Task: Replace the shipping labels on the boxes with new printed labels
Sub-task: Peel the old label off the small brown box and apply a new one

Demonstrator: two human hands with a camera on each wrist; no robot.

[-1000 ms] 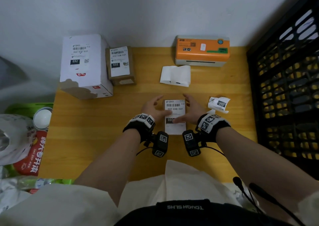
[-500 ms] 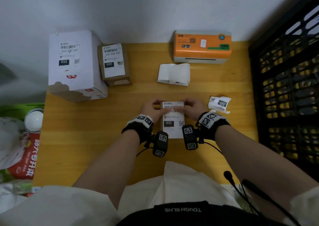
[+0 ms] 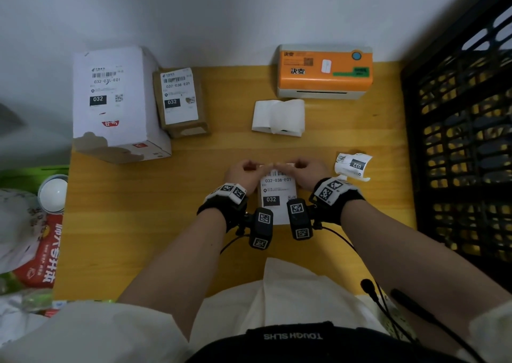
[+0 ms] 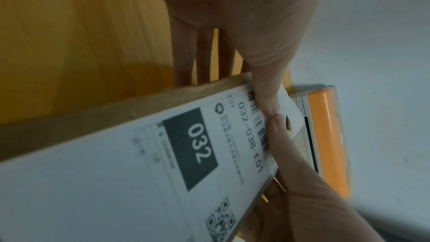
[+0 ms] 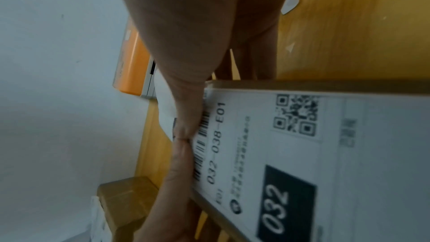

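At the label's [image 3: 278,193] far edge, both thumbs now meet.

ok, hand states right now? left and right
Left hand: holding the box, thumb pressed on its label.
Right hand: same box, thumb on the label's far edge.

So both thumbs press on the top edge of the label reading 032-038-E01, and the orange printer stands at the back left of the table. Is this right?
Not quite. The orange printer stands at the back right of the table, as the head view shows. The rest holds: the left hand and right hand press their thumbs on the top edge of the label reading 032-038-E01.
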